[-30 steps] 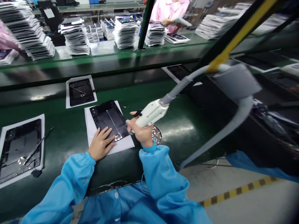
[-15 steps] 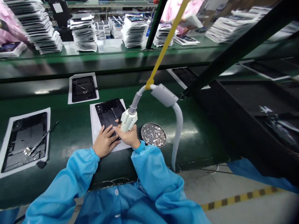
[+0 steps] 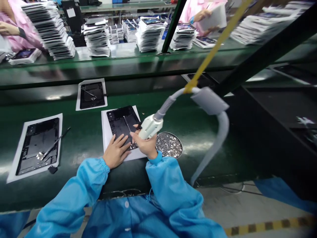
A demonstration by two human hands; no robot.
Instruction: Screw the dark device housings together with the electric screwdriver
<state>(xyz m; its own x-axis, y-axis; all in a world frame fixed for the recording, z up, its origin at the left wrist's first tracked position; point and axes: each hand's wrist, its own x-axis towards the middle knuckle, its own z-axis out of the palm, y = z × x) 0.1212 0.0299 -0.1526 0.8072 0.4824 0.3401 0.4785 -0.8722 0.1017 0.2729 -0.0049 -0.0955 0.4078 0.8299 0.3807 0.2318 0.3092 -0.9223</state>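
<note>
A black tablet housing [image 3: 120, 120] lies on a white sheet [image 3: 106, 132] on the green bench, a thin strip running along its inside. My left hand [image 3: 116, 153] rests over its lower left part, fingers spread, pressing on nothing but the housing and sheet. My right hand [image 3: 146, 145] is closed around a whitish electric screwdriver [image 3: 151, 126], which leans with its cable end up and to the right. Its tip is hidden behind my fingers, above the housing's lower right. Just right of that hand sits a round metal dish [image 3: 162, 140] of small shiny metal parts.
More tablet housings lie left [image 3: 37, 145] and back left [image 3: 92, 95]. A thick grey cable [image 3: 224, 125] hangs from a yellow strap [image 3: 218, 43]. A black tray [image 3: 279, 105] stands right. Behind are tall stacks [image 3: 96, 36] and co-workers in pink.
The screwdriver has tilted further to the right, its cable and strap swinging the same way. My left hand stays on the housing. The whole view has shifted slightly.
</note>
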